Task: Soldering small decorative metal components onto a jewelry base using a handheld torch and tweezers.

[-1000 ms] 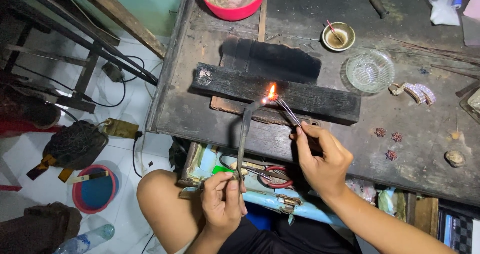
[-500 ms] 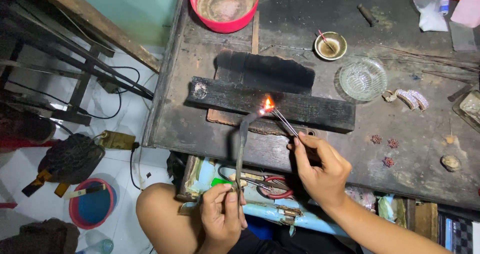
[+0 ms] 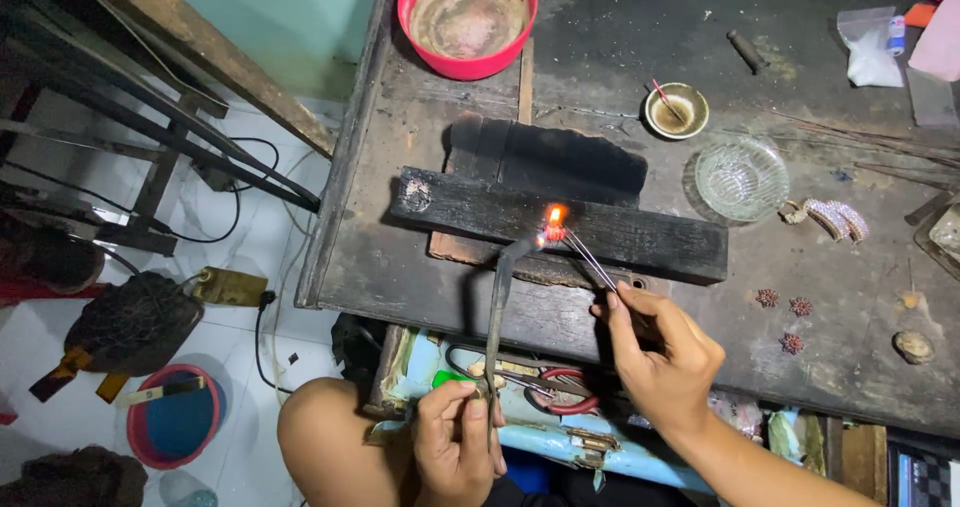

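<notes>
Near the frame's centre, on the charred wooden block [image 3: 560, 229], we are heating a tiny, probably fragile piece [image 3: 552, 234], our right hand [image 3: 660, 352] pinching thin tweezers [image 3: 590, 260] and our left hand [image 3: 458, 447] closing around the stiff torch pipe [image 3: 497, 317].

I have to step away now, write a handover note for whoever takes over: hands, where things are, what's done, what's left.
Left hand: grips the torch low, near the knee; its tip is lit at the charred block.
Right hand: holds tweezers, tips in the flame with a small glowing piece, too small to identify.
Nearby: glass dish, small bowl, red basin, small red pieces on the bench.
Done: piece is under heat.
Left: heating in progress; the red pieces lie untouched.
</notes>
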